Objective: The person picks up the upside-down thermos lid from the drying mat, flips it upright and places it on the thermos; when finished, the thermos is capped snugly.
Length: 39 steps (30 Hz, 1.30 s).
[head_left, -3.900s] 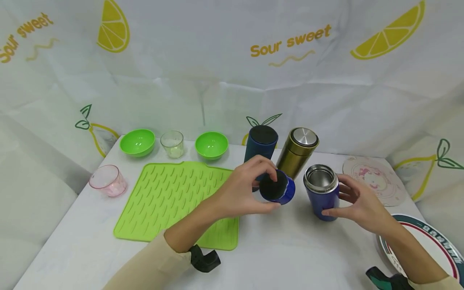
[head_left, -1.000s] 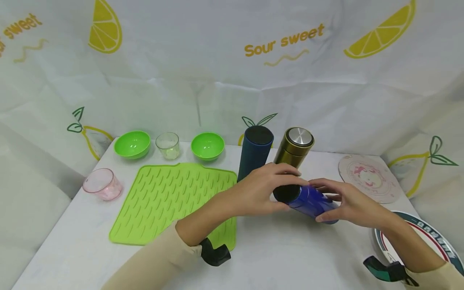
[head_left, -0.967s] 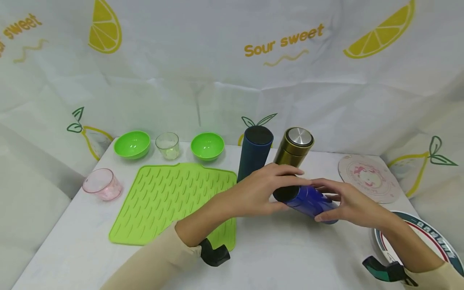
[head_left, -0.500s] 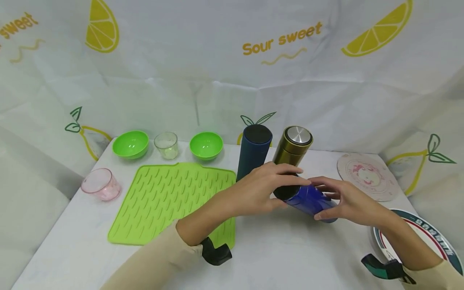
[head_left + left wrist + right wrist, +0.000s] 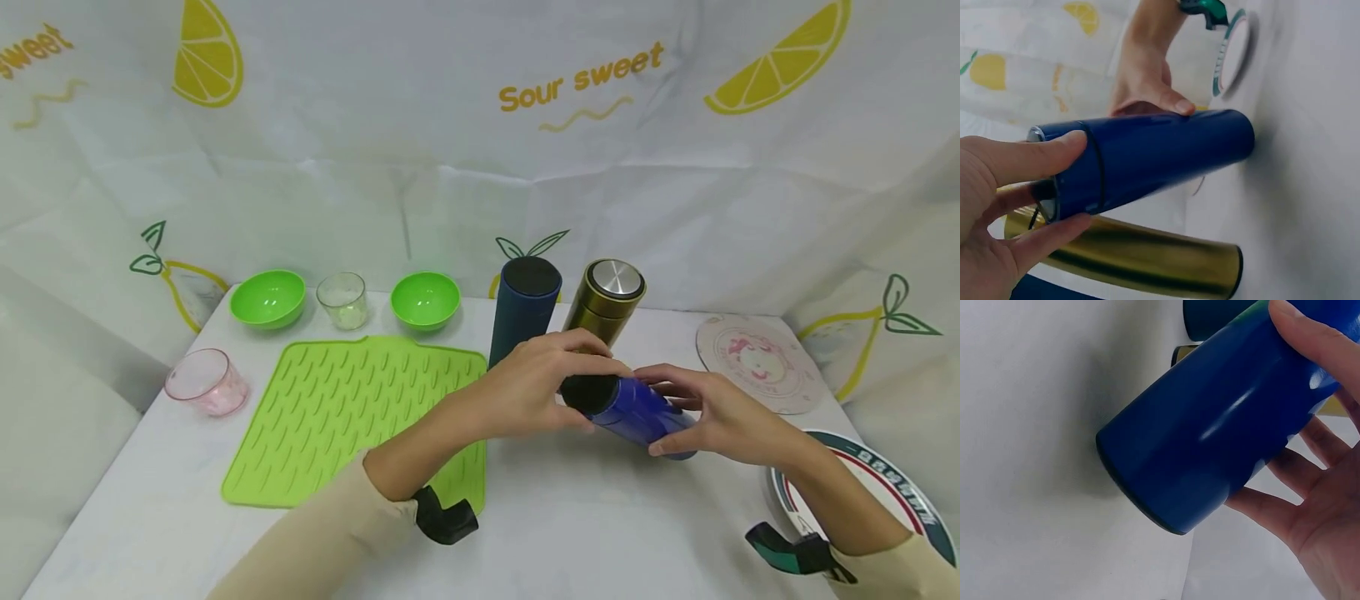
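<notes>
A blue vacuum flask (image 5: 637, 414) is tilted, its capped end leaning left toward the left hand. The left hand (image 5: 534, 387) pinches the lid (image 5: 1075, 169), thumb on one side and fingers on the other in the left wrist view. The right hand (image 5: 723, 417) grips the flask's body, the thumb lying across it in the right wrist view. Lid and body meet at a thin dark seam. In the right wrist view the flask's base is close to the white tabletop; whether it touches is unclear. Just behind stand a gold flask (image 5: 602, 308) and a dark blue cylinder (image 5: 522, 317).
A green ridged mat (image 5: 360, 417) lies left of the hands. Behind it are two green bowls (image 5: 267, 300) and a clear glass (image 5: 342, 302). A pink glass (image 5: 207, 383) sits far left. Rightward lie a round pink mat (image 5: 759, 365) and a rimmed plate (image 5: 892, 479).
Earlier the lid was off in the left hand and the flask stood upright, its mouth uncovered. Now the lid is on and the flask tilts left. Lately the left hand's fingers have shifted slightly on the lid.
</notes>
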{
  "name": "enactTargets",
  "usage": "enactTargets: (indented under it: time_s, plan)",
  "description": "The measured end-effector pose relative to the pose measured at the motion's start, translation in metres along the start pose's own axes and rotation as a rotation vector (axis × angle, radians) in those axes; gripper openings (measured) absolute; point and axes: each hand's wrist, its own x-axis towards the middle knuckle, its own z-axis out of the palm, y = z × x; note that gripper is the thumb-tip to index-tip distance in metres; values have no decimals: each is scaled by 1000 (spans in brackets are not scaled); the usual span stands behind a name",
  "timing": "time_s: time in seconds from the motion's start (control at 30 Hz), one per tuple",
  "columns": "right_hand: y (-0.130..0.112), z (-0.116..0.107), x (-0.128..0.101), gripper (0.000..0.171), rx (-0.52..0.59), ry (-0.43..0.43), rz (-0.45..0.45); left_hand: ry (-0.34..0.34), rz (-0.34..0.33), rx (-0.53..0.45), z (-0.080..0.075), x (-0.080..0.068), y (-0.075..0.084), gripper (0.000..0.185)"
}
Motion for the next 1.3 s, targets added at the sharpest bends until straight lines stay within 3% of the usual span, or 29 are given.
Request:
enactTargets:
  time_s: [0.07, 0.23, 0.37, 0.5, 0.73, 0.97, 1.3]
  plan:
    - [0, 0, 1, 78, 5, 1, 4, 7, -52, 18, 0, -1, 0, 72]
    - [0, 1, 2, 77, 15, -2, 5, 94, -263, 40, 3, 0, 6, 74]
    - [-2, 2, 3, 75, 19, -7, -2, 126, -291, 30, 4, 2, 9, 57]
    - [-2, 2, 3, 76, 23, -4, 3, 114, -291, 34, 2, 2, 11, 58]
    - [0, 3, 2, 77, 13, 0, 8, 61, -215, 36, -1, 2, 11, 65]
    - [0, 3, 2, 77, -1, 9, -15, 54, -138, -70, -1, 0, 6, 59]
    - [4, 4, 1, 76, -44, 27, -34, 55, 77, -135, 0, 1, -3, 46]
